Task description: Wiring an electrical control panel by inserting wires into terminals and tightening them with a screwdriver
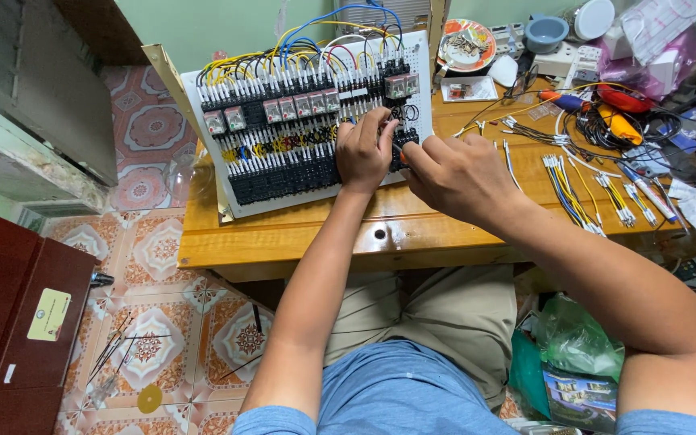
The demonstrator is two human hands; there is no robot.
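Note:
A white perforated panel (424, 97) stands tilted on the wooden table (283, 238). It carries rows of black terminal blocks (283, 173), several clear relays (296, 106) and yellow, blue and red wires (300, 44). My left hand (362, 151) rests on the terminal rows at the panel's right part, fingers curled and pinching at a terminal. My right hand (454, 173) is just right of it at the panel's lower right corner, fingers closed on a small tool with an orange tip, mostly hidden by the hand.
Cut wire bundles (573, 189) lie on the table to the right, with screwdrivers (573, 102), black cables, a plate of small parts (466, 44) and a blue cup (545, 34) behind. A dark red cabinet (10, 314) stands on the tiled floor at left; green plastic bags (577, 338) lie by my right knee.

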